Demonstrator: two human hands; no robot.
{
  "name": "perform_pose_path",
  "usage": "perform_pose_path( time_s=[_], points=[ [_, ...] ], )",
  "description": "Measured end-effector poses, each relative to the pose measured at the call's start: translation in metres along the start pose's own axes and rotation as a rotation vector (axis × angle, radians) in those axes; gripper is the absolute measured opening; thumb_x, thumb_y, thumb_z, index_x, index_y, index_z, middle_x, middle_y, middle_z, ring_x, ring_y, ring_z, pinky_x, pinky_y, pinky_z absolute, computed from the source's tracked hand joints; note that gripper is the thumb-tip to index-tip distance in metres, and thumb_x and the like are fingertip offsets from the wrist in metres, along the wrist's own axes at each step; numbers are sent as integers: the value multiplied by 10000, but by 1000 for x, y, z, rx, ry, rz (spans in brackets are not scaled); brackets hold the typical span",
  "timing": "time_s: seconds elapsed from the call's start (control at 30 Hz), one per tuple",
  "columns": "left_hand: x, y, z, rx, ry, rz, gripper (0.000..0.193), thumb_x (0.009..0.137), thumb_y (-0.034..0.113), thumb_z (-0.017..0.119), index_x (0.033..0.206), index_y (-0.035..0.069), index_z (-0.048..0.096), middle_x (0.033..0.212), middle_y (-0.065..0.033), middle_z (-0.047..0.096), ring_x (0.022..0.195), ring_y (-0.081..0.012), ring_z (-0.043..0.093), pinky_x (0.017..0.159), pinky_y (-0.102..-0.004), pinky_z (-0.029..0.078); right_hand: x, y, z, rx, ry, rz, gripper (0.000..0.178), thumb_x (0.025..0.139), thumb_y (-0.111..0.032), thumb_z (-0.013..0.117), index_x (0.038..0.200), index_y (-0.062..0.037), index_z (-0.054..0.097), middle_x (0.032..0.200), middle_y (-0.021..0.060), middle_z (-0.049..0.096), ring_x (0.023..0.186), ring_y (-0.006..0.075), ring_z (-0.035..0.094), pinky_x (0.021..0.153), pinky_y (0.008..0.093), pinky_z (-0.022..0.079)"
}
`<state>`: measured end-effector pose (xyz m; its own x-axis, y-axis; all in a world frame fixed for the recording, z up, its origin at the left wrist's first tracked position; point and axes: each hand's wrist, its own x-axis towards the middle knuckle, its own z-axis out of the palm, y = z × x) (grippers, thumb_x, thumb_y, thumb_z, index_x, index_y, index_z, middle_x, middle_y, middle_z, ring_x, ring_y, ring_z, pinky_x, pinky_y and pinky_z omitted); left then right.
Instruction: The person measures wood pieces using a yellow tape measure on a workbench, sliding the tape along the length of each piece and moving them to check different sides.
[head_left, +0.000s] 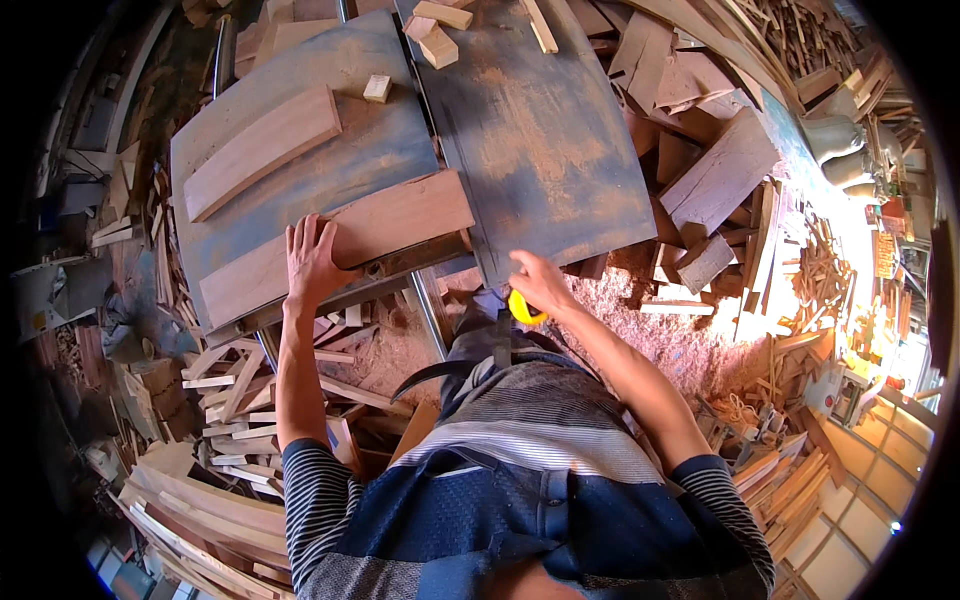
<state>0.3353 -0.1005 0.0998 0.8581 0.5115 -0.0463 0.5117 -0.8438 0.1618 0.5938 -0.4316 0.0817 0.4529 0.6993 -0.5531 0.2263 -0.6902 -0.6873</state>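
My left hand [312, 262] lies with its fingers spread on a long wooden plank [400, 215], near the plank's middle. The plank rests along the near edge of a worn metal saw table [385, 150]. In front of my waist, my right hand [540, 284] is closed around what looks like a yellow tape measure [524, 308], just off the table's near edge. Part of that tool is covered by my fingers. A second plank [262, 150] lies farther back on the table's left section, apart from my hands.
A small wood block [377, 88] and several offcuts [438, 45] sit on the far part of the table. Scrap boards [722, 170] are heaped to its right. Sawdust [690, 345] covers the floor there. Stacked strips [240, 420] lie at the lower left.
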Motion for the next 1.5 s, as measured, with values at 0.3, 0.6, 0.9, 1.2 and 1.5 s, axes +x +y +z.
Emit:
perform_pose_path(
  time_s=[0.3,0.6,0.9,1.2,1.5],
  points=[
    [30,-16,-3,-3,-67,-39,948,543,378,943,1351,28,589,1518,-230,397,1410,-431,358,1198,-502,314,-44,64,9,62,157,75,502,864,-234,647,1310,-4,660,1116,248,742,965,334,750,862,418,577],
    [37,-19,-3,-16,-1,41,898,541,338,947,1310,32,600,1429,-212,435,1347,-415,393,1162,-516,340,70,-50,4,-35,227,-60,557,867,-318,670,1326,-5,625,1137,253,724,1045,400,706,916,459,554],
    [38,-24,1,-76,-23,57,895,519,292,946,1289,7,591,1387,-232,448,1330,-428,405,1168,-517,330,112,-73,2,-334,183,-144,811,795,-386,754,1471,-28,485,1022,255,736,1006,413,713,879,488,562],
    [45,-23,-9,-61,-100,77,919,523,338,952,1296,-1,589,1448,-246,421,1365,-440,389,1180,-518,323,132,-87,-11,-443,35,-256,898,745,-362,794,1498,-41,424,1007,280,724,949,452,710,841,506,569],
    [-69,-234,48,226,169,-913,947,864,717,664,1472,11,494,1473,-300,491,1363,-450,472,1124,-526,401,132,-81,-15,-406,54,-231,579,772,-364,801,1173,-3,589,1016,264,715,964,450,699,840,512,563]
  ],
)
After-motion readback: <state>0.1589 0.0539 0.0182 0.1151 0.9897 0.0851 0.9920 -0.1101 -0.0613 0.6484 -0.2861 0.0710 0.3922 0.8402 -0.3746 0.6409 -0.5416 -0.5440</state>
